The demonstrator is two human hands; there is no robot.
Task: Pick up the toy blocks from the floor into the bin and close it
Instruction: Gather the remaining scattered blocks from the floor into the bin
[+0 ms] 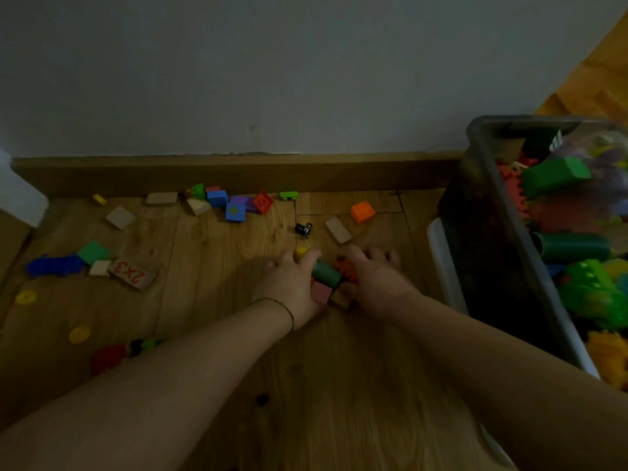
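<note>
Both my hands are down on the wooden floor around a small pile of blocks. My left hand [290, 283] curls its fingers over a dark green cylinder [327, 272], beside a pink cube [321, 292] and a yellow piece [300, 251]. My right hand [373, 278] lies with its fingers spread against the pile's right side, over an orange toothed piece [346, 270] and a wooden block [341, 299]. The dark bin [503, 212] stands open at the right, full of toys.
A white lid [441, 253] lies under the bin's near side. Loose pieces are scattered along the baseboard [238, 175]: an orange brick [363, 211], a wooden block [338, 230], a blue cube [235, 211], a red cube [262, 201]. A "2x3" tile [132, 274] and yellow discs [26, 296] lie to the left.
</note>
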